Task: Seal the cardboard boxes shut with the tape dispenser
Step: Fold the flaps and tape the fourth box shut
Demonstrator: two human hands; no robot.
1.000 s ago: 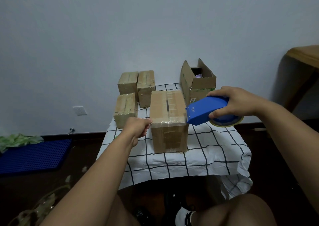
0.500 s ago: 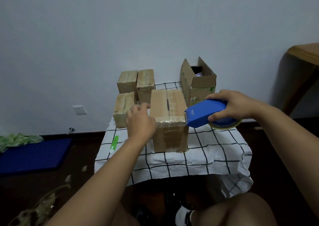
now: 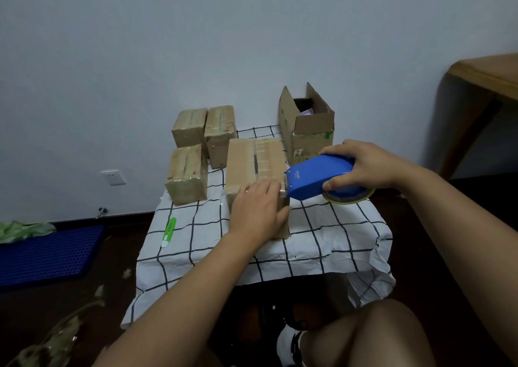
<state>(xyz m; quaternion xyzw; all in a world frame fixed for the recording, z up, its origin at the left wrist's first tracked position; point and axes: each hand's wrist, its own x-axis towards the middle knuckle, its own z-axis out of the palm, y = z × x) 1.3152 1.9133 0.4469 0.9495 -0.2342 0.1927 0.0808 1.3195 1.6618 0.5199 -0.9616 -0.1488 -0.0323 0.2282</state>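
A closed cardboard box with clear tape along its top seam stands in the middle of the checked tablecloth. My left hand lies flat over the box's near top edge and front face, fingers straight. My right hand grips a blue tape dispenser whose nose touches the box's near right corner, next to my left fingertips. A roll of tape shows under the dispenser. An open box with raised flaps stands behind the dispenser.
Three smaller taped boxes sit at the table's back left. A green utility knife lies on the cloth at the left. A wooden table is at the right, a blue mat on the floor at the left. My knees are below.
My left hand rose from the box's left side and swung right onto its near top edge. The dispenser moved slightly down to the box's corner. The green knife came into sight.
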